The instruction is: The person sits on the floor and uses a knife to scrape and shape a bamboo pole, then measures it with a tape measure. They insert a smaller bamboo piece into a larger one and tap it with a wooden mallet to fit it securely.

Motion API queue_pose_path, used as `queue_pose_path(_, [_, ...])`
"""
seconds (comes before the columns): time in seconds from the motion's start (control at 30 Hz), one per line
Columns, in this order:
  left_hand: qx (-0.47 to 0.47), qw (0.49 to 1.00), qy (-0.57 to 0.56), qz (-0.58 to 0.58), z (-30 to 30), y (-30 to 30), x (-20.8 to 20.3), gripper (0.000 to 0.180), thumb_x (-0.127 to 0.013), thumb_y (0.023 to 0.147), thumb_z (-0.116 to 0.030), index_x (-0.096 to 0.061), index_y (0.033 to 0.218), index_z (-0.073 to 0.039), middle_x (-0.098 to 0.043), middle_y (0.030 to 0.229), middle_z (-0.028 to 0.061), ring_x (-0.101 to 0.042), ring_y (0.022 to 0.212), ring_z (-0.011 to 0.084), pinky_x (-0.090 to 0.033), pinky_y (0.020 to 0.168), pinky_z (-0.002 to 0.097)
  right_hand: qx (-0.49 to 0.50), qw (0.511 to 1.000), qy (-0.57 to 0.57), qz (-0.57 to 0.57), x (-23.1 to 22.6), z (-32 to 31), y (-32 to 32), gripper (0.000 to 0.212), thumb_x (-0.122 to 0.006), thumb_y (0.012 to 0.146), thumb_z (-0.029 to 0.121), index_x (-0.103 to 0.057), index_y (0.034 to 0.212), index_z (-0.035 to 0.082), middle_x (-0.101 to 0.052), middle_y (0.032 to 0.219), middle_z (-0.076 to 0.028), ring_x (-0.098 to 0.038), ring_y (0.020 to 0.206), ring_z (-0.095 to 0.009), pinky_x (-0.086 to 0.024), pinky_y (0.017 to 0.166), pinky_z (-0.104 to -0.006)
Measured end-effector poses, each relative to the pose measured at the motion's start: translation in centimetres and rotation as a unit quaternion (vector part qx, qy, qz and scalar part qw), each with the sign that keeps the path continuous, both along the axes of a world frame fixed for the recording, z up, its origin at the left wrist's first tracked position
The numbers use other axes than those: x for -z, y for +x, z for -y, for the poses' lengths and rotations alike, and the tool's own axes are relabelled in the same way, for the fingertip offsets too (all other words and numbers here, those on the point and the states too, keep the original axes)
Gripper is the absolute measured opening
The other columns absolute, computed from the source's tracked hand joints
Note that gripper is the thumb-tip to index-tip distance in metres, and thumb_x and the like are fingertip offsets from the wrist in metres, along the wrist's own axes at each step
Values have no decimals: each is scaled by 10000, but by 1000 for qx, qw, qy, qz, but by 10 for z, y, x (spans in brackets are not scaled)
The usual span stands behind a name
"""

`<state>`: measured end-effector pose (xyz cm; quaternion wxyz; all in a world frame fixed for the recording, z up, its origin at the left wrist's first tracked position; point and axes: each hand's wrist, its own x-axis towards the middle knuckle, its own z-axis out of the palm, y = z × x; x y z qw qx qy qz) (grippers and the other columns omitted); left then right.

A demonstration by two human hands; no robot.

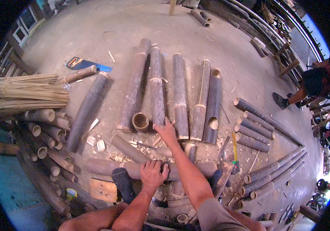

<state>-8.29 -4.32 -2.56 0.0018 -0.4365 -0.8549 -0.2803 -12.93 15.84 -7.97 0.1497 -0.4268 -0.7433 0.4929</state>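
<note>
right hand (166,133) grasping near end of long bamboo tube (157,92), on floor (134,25) between other tubes (179,84), left hand (152,176) laid over crosswise bamboo pole (134,171), cannot tell if clenched, blue handsaw (95,66) farther left

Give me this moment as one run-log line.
left hand: on crosswise bamboo tube | right hand: at near end of lengthwise bamboo tube | around: handsaw, tape measure, bundled strips

Right hand (166,132) stretched beyond left hand (153,175)
</note>
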Motion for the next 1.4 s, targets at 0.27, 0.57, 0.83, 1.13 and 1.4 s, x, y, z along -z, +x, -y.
queue_pose_path(0.27, [0,1000,10,-9,0,0,-3,245,-719,809,-341,-693,844,-100,-676,824,76,-633,827,282,-441,754,436,155,860,-427,-231,-22,4,22,391,-735,941,415,-669,1134,82,-706,963,-77,-679,831,-201,-562,722,-356])
queue_pose_path(0.57, [-18,1000,-5,-10,3,4,4,312,-728,810,-358,-721,956,-83,-725,896,117,-676,876,316,-468,843,455,126,850,-402,-314,-95,16,59,437,-686,977,443,-664,1044,12,-710,926,-118,-678,798,-223,-572,709,-387])
queue_pose_path(0.83, [-39,988,58,137,-13,-2,-24,852,-795,800,-337,-428,1520,-67,-547,1353,249,-548,1247,406,-429,1043,533,157,868,-409,-235,-208,142,233,651,-595,996,450,-506,1398,-53,-679,1198,-161,-681,1037,-292,-560,883,-451])
queue_pose_path(1.13, [224,929,284,-82,-94,-34,-170,875,-901,614,-297,-535,1375,-69,-567,1349,187,-503,1311,407,-409,1110,511,-55,702,-486,-518,-354,185,357,869,-505,944,704,-553,1330,-72,-700,892,-142,-660,743,-275,-542,637,-382])
queue_pose_path(1.4, [188,913,223,286,-46,42,-228,676,-892,720,-260,-572,1271,-34,-709,1111,202,-706,1036,341,-544,912,428,144,986,43,-69,-232,164,288,822,-776,908,265,-360,1562,-10,-668,1244,-185,-652,1137,-245,-527,978,-390])
